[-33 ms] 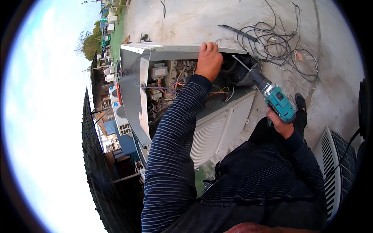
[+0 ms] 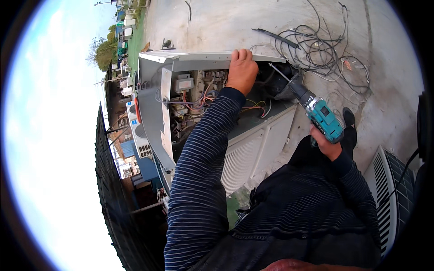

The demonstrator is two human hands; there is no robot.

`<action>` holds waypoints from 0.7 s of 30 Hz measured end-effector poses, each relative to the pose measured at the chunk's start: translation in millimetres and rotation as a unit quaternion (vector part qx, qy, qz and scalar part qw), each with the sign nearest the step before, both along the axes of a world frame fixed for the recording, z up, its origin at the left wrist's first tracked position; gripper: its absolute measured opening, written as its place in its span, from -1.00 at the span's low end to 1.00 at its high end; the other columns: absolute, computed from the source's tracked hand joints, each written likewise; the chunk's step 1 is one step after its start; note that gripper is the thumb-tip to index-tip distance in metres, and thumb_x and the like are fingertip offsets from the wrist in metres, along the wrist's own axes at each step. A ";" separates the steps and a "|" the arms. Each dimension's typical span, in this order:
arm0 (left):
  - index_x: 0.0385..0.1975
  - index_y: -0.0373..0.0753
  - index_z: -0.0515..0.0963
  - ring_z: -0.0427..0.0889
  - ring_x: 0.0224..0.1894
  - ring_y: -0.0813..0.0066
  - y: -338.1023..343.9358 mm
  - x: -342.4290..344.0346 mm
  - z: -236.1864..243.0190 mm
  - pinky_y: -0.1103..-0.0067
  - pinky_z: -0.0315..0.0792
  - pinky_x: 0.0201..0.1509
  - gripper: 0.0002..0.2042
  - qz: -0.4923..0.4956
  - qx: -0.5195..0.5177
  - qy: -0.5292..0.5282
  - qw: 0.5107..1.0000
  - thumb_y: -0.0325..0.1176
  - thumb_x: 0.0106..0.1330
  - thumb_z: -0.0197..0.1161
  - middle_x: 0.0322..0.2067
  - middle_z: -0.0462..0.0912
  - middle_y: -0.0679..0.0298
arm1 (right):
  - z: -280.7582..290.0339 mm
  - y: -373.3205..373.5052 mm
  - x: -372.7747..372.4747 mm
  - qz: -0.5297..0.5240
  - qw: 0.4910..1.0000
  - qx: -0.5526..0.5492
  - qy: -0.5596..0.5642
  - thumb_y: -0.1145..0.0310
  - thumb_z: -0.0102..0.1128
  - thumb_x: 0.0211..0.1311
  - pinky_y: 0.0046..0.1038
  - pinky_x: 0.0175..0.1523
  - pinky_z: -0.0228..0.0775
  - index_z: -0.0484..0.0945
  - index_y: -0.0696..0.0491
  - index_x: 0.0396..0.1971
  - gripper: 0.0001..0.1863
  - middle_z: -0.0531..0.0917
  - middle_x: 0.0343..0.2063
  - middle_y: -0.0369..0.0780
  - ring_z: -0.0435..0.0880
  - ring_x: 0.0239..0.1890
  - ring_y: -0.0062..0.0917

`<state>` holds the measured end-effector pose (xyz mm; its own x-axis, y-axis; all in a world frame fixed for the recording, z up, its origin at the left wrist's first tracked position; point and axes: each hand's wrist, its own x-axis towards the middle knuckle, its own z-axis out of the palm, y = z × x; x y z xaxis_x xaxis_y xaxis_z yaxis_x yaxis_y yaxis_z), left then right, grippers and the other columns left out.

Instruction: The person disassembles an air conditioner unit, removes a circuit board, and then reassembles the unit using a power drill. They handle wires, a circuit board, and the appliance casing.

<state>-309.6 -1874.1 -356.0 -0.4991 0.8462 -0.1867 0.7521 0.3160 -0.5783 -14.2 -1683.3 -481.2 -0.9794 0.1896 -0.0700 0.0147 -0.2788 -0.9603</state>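
An opened outdoor air-conditioner unit [image 2: 151,86] stands in front of me, with coloured wires and electrical parts [image 2: 185,84] exposed inside. My left hand [image 2: 242,72] is closed over the top rim of its pale metal panel [image 2: 199,57], fingers curled across the edge. In my right hand [image 2: 326,145] is a teal cordless drill [image 2: 327,119], gripped by its handle. Its long thin bit [image 2: 280,72] points up and left, the tip close to the inner side of that panel; whether it touches a screw I cannot tell. A dark rounded part [image 2: 275,89] sits behind the bit.
Tangled black cables [image 2: 312,49] lie on the concrete beyond the unit. A second unit with a slatted grille [image 2: 384,194] stands at my right. More white fan units [image 2: 139,128] and a dark roof [image 2: 113,194] show at the left.
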 end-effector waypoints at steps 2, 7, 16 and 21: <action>-0.54 -0.20 0.72 0.48 -0.01 0.11 0.0 0.7 -4.6 0.28 0.29 0.19 -0.91 -0.002 -0.003 0.017 1.000 -0.39 0.09 0.28 -0.23 0.58 0.13 | -1.4 2.6 1.1 0.007 1.000 -0.008 -0.006 0.49 0.34 0.27 -0.39 -0.13 0.55 0.71 0.15 -0.15 -0.83 0.75 -0.32 -0.21 0.74 -0.29 -0.42; -0.49 -0.23 0.73 0.47 0.03 0.10 1.8 2.7 -8.1 0.24 0.25 0.30 -0.89 0.008 -0.024 0.041 0.999 -0.39 0.10 0.29 -0.17 0.58 0.10 | -0.9 5.9 2.5 -0.016 1.000 0.008 -0.002 0.49 0.34 0.27 -0.36 -0.10 0.57 0.72 0.15 -0.17 -0.84 0.76 -0.30 -0.19 0.76 -0.26 -0.37; -0.37 -0.25 0.73 0.50 0.10 0.07 1.5 12.6 -4.9 0.16 0.28 0.38 -0.86 0.014 0.053 0.047 0.997 -0.40 0.15 0.28 -0.09 0.60 0.05 | 9.1 19.2 6.0 0.016 1.000 0.003 0.003 0.52 0.30 0.29 -0.40 -0.10 0.54 0.71 0.17 -0.19 -0.87 0.73 -0.34 -0.20 0.74 -0.27 -0.41; -0.30 -0.20 0.67 0.57 0.04 -0.01 28.3 80.8 -24.6 0.17 0.39 0.29 -0.84 0.090 0.236 -0.082 0.964 -0.38 0.11 0.37 -0.10 0.63 0.06 | 30.1 47.0 -0.2 0.061 0.998 0.000 -0.020 0.51 0.28 0.35 -0.44 -0.15 0.53 0.68 0.19 -0.14 -0.85 0.73 -0.34 -0.25 0.71 -0.32 -0.53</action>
